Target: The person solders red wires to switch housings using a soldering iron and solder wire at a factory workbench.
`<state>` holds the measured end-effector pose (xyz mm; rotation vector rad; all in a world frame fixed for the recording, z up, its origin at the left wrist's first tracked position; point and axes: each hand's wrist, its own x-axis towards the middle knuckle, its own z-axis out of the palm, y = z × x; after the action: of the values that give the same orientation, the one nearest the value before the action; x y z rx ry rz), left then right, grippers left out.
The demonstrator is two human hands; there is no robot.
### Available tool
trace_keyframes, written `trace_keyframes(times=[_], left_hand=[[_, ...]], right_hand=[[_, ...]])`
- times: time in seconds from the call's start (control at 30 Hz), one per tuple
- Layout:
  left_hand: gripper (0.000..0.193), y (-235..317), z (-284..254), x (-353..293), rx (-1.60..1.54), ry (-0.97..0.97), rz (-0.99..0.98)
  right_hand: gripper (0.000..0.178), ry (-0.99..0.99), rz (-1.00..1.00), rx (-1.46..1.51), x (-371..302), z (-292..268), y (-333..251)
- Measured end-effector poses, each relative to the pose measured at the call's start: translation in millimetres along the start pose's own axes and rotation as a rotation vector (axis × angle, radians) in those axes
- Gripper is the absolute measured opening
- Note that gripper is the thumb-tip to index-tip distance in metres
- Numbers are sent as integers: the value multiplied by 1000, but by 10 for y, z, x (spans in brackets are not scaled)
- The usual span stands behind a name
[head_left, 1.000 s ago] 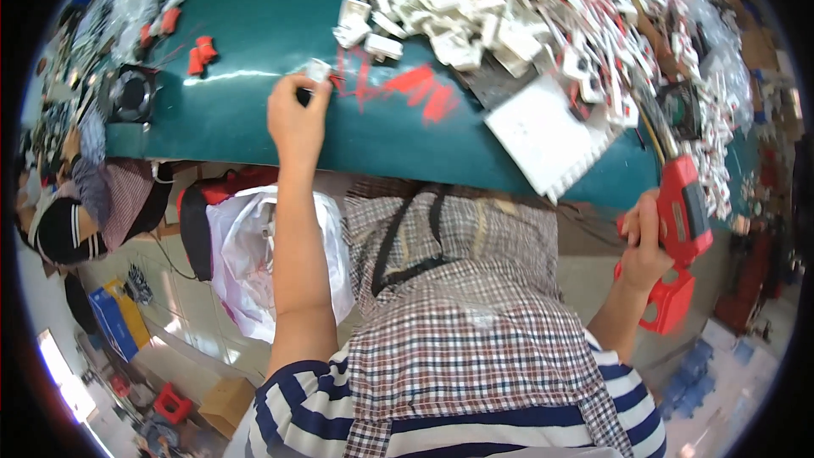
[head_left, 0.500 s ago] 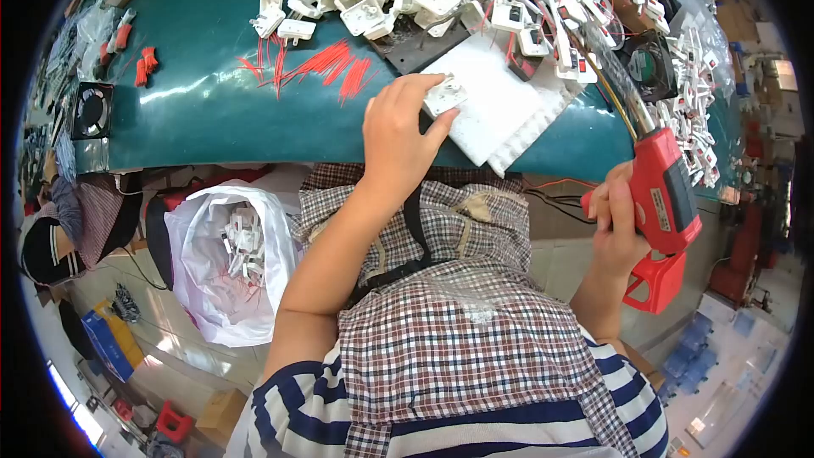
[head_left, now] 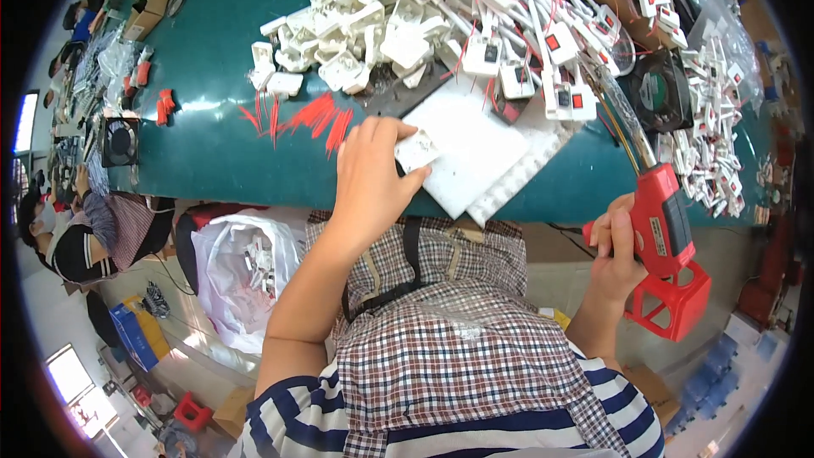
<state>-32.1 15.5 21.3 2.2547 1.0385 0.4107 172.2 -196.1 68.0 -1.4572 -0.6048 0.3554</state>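
My left hand (head_left: 366, 176) pinches a small white plastic housing (head_left: 416, 151) between thumb and fingers, over the left edge of a white pad (head_left: 483, 148). My right hand (head_left: 617, 253) is wrapped round the handle of a red soldering gun (head_left: 661, 219). Its long metal barrel slants up and to the left, reaching in front of the white switch pieces; the tip is hard to make out among them. Short red wires (head_left: 318, 114) lie on the table left of the pad. Beyond them rises a heap of white plastic housings (head_left: 365, 34).
White switch pieces with red wires (head_left: 560, 97) crowd behind the pad. A black fan (head_left: 660, 92) stands at the right, another fan (head_left: 120, 142) at the far left. Below the green table's edge (head_left: 237, 197) hangs a white bag (head_left: 222, 263) with white parts. Another person (head_left: 80, 237) sits at the left.
The view has shifted, so the table sits lower in the picture. My left hand still pinches the housing near the pad's left edge, and my right hand still grips the soldering gun.
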Motion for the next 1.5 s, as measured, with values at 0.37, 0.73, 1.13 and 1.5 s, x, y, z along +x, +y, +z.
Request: trace_keyframes(times=[0.37,0.73,1.13,1.5], left_hand=[[17,287,-541,1396,177,463,495],[22,899,-289,2470,45,161,399],[22,1265,500,2835,603,6,832],[28,1092,-306,2827,-45,-227,472]], right_hand=[[4,25,-55,91,275,23,-121],[7,130,-80,59,40,-12,-164],[5,229,-163,110,-128,-123,-219],[8,353,-142,120,-185,-335,-169]])
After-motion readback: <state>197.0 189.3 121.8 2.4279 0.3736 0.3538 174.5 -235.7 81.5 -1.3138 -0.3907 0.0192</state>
